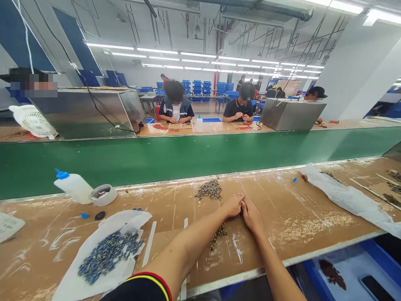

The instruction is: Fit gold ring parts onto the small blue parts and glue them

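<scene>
My left hand (233,205) and my right hand (251,215) meet on the brown work table, fingers curled together. Small dark pieces (240,213) show in the gap between the palms; most of what the hands enclose is hidden. Just beyond my left hand lies a small heap of blue-and-yellow pieces (210,190). A second heap of dark, yellowish pieces (218,235) sits beside my left forearm, partly covered by it. Further left, a white sheet (70,274) carries a large spread of blue-and-yellow pieces (108,253).
A white squeeze bottle (75,188) with a blue cap leans by a tape roll (104,195). White plastic sheeting (347,196) covers the table's right part. Below the front edge is a blue bin (354,267). Beyond the green conveyor belt (188,156), co-workers (177,104) sit.
</scene>
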The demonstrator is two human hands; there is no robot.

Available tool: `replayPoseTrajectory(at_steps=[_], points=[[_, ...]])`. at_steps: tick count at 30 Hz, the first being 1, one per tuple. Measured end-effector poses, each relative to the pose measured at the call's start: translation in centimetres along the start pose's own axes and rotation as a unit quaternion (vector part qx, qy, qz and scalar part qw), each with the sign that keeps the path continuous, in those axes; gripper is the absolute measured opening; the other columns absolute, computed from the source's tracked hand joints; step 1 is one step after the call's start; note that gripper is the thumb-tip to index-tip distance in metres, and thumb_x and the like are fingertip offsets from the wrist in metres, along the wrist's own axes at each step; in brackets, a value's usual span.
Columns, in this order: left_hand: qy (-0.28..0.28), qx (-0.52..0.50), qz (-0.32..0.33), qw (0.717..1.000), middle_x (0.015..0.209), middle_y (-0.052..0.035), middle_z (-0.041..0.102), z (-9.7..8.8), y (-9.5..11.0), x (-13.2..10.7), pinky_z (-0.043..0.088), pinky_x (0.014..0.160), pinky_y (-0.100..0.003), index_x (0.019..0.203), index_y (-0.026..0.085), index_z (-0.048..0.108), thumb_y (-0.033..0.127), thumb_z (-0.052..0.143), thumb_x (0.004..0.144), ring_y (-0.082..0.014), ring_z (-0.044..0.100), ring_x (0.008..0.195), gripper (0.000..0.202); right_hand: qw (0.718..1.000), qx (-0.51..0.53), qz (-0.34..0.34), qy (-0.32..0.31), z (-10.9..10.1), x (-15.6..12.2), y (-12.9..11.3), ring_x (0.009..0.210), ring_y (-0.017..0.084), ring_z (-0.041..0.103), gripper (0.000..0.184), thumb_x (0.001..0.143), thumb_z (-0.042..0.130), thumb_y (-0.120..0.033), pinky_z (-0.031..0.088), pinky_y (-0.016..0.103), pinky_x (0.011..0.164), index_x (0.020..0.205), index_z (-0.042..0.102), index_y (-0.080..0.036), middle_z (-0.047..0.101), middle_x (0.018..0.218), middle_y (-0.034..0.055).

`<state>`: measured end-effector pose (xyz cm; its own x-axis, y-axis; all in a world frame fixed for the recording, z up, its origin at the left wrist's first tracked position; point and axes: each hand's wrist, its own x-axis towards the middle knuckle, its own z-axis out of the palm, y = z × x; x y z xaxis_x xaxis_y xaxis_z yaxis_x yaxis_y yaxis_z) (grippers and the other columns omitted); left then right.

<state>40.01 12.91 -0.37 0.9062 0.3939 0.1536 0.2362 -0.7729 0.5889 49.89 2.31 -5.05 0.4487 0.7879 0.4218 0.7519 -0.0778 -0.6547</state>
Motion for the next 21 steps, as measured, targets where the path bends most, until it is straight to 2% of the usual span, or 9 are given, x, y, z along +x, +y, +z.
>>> replayPoseTrajectory(at_steps=[6, 11, 16, 21], points=[[-0.067, -0.008, -0.001, 0.998, 0.127, -0.0107, 0.060, -1.6, 0.9, -4.0, 0.056, 0.091, -0.044, 0.125, 0.016, 0.059, 0.033, 0.059, 0.097, -0.0230, 0.063, 0.108, 0.033, 1.000, -0.009, 0.014, -0.003, 0.6, -4.4, -3.3, 0.114, 0.024, 0.060, 0.032, 0.097, 0.060, -0.036, 0.051, 0.048, 0.097, 0.125, 0.060, -0.019, 0.059, 0.130, 0.0098], [-0.144, 0.009, 0.008, 0.990, 0.127, -0.0107, 0.060, -4.1, 0.9, -6.6, 0.056, 0.091, -0.044, 0.125, 0.017, 0.059, 0.033, 0.059, 0.098, -0.0228, 0.063, 0.107, 0.032, 1.000, 0.004, 0.027, 0.003, 1.3, -7.2, -6.0, 0.116, 0.024, 0.059, 0.033, 0.097, 0.059, -0.036, 0.050, 0.048, 0.098, 0.126, 0.060, -0.020, 0.058, 0.133, 0.0099], [-0.207, 0.023, 0.022, 0.978, 0.126, -0.0104, 0.061, -6.6, 1.0, -8.2, 0.056, 0.090, -0.043, 0.125, 0.017, 0.059, 0.034, 0.059, 0.098, -0.0228, 0.063, 0.107, 0.032, 0.999, 0.014, 0.028, 0.015, 1.8, -8.8, -8.2, 0.115, 0.024, 0.060, 0.031, 0.098, 0.059, -0.036, 0.050, 0.048, 0.098, 0.124, 0.061, -0.020, 0.060, 0.130, 0.0096], [-0.240, 0.013, 0.032, 0.970, 0.125, -0.0100, 0.061, -7.5, 0.6, -9.1, 0.056, 0.090, -0.043, 0.124, 0.016, 0.060, 0.034, 0.059, 0.098, -0.0230, 0.063, 0.106, 0.032, 0.999, 0.013, 0.039, 0.023, 2.5, -10.6, -9.8, 0.118, 0.024, 0.060, 0.033, 0.100, 0.053, -0.040, 0.047, 0.049, 0.103, 0.124, 0.062, -0.019, 0.062, 0.129, 0.0100]])
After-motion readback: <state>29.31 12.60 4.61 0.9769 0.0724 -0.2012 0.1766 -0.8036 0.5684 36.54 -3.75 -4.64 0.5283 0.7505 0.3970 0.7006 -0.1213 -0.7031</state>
